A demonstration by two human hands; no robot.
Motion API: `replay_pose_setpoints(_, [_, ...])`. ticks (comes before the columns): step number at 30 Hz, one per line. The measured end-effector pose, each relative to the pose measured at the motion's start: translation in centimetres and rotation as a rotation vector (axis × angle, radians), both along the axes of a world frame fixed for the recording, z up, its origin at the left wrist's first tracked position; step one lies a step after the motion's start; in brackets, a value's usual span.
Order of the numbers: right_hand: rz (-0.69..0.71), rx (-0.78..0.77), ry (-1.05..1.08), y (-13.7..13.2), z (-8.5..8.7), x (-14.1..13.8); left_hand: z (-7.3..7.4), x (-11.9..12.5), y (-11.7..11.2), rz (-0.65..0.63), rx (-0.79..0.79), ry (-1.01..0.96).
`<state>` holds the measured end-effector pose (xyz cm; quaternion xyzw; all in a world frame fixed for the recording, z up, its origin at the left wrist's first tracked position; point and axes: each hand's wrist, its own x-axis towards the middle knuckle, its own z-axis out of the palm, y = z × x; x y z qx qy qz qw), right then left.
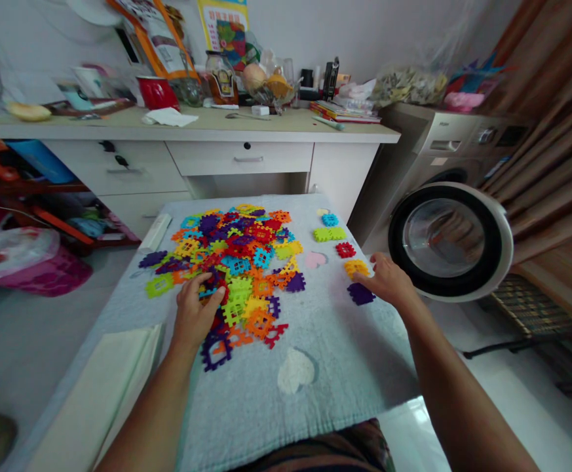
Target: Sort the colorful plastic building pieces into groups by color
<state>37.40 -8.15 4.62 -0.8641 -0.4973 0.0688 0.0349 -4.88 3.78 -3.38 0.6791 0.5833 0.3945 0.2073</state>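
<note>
A heap of colourful plastic interlocking blocks (239, 265), flat with notched edges, lies on the cloth-covered table. My left hand (194, 308) rests at the heap's near left side, thumb and fingers apart over dark purple and red pieces. Its thumb tip touches a red block (225, 293). My right hand (386, 278) is at the table's right edge, thumb stretched toward a yellow block (356, 267) and just above a purple block (361, 294). These two end a row with a red block (345, 250), a lime-green block (329, 234) and a blue block (329, 219).
The grey tablecloth (315, 341) has pale heart patterns. A white strip-shaped object (155, 233) lies at the table's left edge, and folded cream material (103, 380) nearer me. Behind stands a cluttered counter (276, 130). An open washing-machine door (450, 241) is at the right.
</note>
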Motion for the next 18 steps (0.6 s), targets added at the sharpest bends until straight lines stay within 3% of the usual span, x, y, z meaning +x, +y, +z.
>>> replay_pose_setpoints(4, [-0.057,0.055,0.043,-2.8,-2.1,-2.3,-0.2,-0.1,0.0,-0.008,0.010,0.000])
replay_pose_setpoints(7, [-0.108,0.105,0.015,-3.5,-3.4,-3.9,-0.4,-0.1,0.0,-0.007,0.015,0.002])
replay_pose_setpoints(12, [-0.139,0.142,0.002,-3.2,-4.1,-4.8,-0.4,-0.1,0.0,0.006,0.016,0.013])
replay_pose_setpoints(18, [-0.192,0.186,0.009,-3.4,-4.4,-3.8,-0.6,-0.2,0.1,0.005,0.037,0.031])
